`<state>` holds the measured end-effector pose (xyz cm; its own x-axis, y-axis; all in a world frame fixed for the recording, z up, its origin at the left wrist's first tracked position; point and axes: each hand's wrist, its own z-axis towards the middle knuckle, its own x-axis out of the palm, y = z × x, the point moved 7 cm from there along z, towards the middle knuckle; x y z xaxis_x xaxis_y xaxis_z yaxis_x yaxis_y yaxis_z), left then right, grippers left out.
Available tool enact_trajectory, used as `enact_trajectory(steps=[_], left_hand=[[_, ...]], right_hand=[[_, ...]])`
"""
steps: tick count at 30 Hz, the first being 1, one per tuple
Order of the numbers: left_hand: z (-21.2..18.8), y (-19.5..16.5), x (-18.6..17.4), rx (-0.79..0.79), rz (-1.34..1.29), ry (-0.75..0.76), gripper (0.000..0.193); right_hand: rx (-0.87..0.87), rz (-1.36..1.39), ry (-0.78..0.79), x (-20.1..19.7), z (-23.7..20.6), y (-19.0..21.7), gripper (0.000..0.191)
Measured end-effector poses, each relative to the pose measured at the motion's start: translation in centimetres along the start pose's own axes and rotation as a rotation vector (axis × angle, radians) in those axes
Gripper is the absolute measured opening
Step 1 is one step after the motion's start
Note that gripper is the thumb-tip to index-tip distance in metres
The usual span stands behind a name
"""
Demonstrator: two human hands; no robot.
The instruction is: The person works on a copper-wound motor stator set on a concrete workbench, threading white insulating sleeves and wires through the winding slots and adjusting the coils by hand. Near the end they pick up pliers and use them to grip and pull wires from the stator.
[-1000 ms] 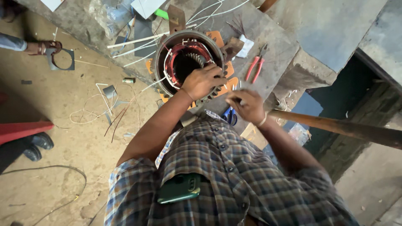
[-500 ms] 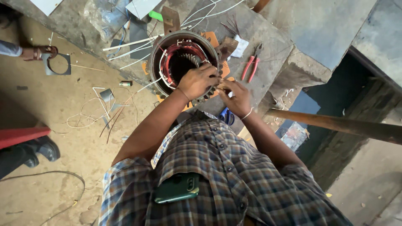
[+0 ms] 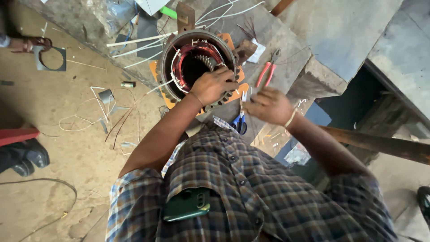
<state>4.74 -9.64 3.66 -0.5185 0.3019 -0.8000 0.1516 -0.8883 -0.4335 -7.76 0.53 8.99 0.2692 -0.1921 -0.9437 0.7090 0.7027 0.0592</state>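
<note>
shirt pocket: dark green phone (image 3: pixel 187 204) sits in your checked shirt, nearest the camera; not part of the work.
right hand (image 3: pixel 268 105): raised clear of the housing, blurred; fingers partly curled. i cannot tell whether it grips anything; blue-handled scissors (image 3: pixel 239 122) lie just below it.
left hand (image 3: pixel 218 85): your palm lies on the near rim of the motor stator (image 3: pixel 195 62), fingers closed over the edge and into the bore.
stator position: on its side on the stone worktop (image 3: pixel 286 67), bore facing you, resting on an orange sheet (image 3: pixel 233 89).
handling, housing: judged heavy, rigid cast metal; finned outer rim is the safe place to take hold. likely to roll if nudged.
handling, windings: red-copper coils (image 3: pixel 181 74) inside look delicate; enamel scratches easily, so keep your grip off them.
handling, leads: white sleeved leads (image 3: pixel 134 45) trail left, soft and floppy; do not lift by them.
beyond: red-handled pliers (image 3: pixel 267 74) lie on the worktop right of the stator, apart from it.
floor, left: wire offcuts and a flat metal ring plate (image 3: pixel 51 60).
</note>
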Motion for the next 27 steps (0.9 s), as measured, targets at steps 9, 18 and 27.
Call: enact_trajectory(steps=[9, 18, 27], left_hand=[[-0.1, 0.0, 0.1, -0.018, -0.002, 0.019, 0.027], [0.0, -0.4, -0.2, -0.011, 0.000, 0.023, 0.031], [0.8, -1.4, -0.4, 0.013, 0.065, 0.002, 0.030]], right_hand=[[-0.240, -0.039, 0.134, -0.1, 1.4, -0.2, 0.047], [0.655, 0.613, -0.367, 4.4, -3.5, -1.5, 0.042], [1.081, 0.628, -0.794, 10.2, -7.9, 1.1, 0.018]])
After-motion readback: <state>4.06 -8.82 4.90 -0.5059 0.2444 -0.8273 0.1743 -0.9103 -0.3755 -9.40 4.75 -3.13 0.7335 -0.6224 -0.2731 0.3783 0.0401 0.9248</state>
